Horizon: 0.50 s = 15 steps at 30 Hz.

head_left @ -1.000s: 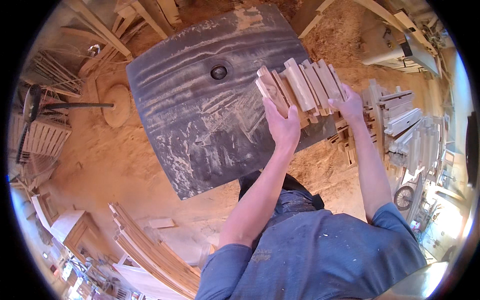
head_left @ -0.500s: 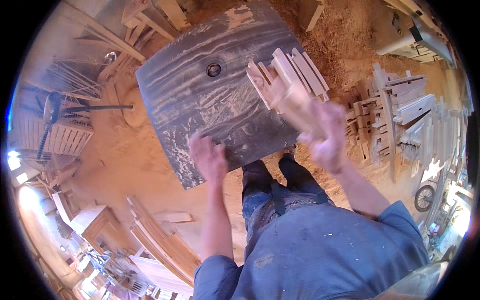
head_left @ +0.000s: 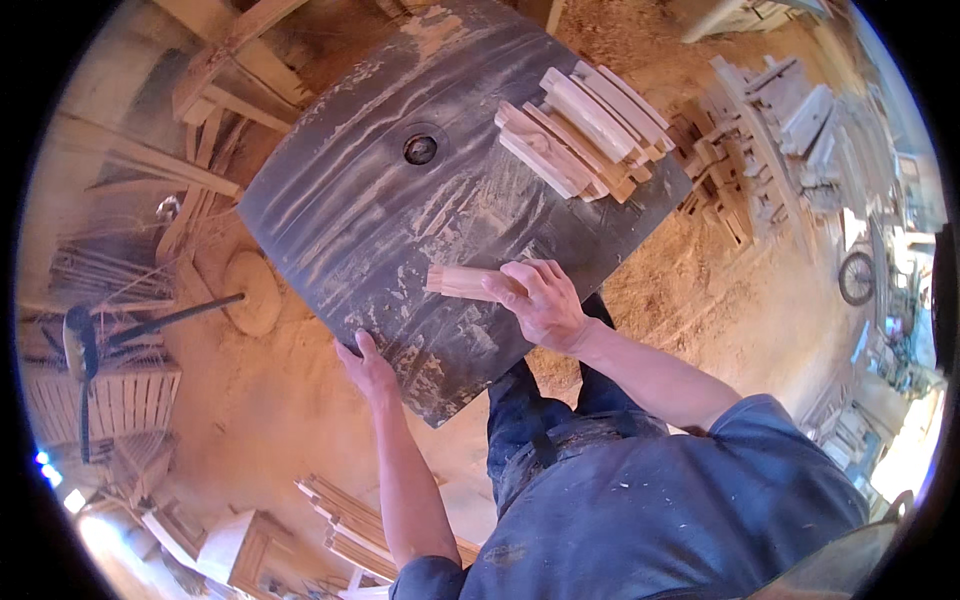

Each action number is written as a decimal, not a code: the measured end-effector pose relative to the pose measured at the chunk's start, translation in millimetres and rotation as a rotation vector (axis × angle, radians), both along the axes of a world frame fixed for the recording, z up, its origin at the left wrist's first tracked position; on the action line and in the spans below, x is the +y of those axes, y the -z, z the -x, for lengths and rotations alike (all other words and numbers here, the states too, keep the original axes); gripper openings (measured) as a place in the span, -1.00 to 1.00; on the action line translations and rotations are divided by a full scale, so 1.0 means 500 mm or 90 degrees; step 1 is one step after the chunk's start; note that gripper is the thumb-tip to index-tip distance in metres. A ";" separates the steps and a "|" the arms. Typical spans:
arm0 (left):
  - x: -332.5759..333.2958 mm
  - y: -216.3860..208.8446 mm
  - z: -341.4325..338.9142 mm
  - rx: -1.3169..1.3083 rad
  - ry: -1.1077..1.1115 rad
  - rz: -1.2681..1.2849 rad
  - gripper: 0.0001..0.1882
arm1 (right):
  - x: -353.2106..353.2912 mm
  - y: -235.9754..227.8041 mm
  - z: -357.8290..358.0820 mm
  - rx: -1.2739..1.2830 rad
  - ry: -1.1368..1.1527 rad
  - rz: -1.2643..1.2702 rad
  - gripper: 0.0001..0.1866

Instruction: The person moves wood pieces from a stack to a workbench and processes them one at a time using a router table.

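Over the dark, dusty surface (head_left: 330, 200), the right hand (head_left: 548, 308) grips a short wood piece (head_left: 458, 281), its long axis pointing leftward; the left hand (head_left: 368, 372), empty of wood, rests at the surface's edge, nearer the piece's free end.

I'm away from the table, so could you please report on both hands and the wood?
Right hand gripping short wood piece over dark table. Left hand at table's left edge. Wood stack on table's far right side.

A tan, dusty floor (head_left: 265, 400) spreads between a slatted crate (head_left: 130, 402) and bright light (head_left: 915, 455).
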State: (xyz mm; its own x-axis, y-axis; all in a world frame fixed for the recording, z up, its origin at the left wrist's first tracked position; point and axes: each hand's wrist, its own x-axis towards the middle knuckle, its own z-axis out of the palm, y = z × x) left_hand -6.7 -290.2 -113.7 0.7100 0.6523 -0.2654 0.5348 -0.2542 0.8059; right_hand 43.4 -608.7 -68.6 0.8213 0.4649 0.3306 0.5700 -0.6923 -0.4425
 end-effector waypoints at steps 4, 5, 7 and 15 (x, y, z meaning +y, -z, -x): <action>-0.017 -0.001 -0.002 -0.020 -0.007 -0.065 -0.42 | 0.018 -0.043 0.022 0.014 0.085 0.024 -0.28; -0.018 -0.003 -0.005 -0.031 -0.007 -0.053 -0.43 | 0.019 -0.059 0.038 0.024 0.126 -0.017 -0.28; -0.024 -0.012 -0.004 -0.047 -0.013 -0.032 -0.44 | 0.004 -0.087 0.090 0.049 0.202 -0.103 -0.28; -0.020 -0.012 -0.020 0.041 -0.008 -0.139 -0.39 | -0.146 0.134 0.328 0.291 0.418 -0.190 -0.46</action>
State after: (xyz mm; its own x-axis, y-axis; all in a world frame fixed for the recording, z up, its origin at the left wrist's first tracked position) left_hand 3.5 -300.2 -107.6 0.6873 0.7080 -0.1621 0.5881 -0.4116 0.6963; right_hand -120.4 -681.8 -135.4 0.9762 -0.2062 -0.0665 -0.1856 -0.6374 -0.7478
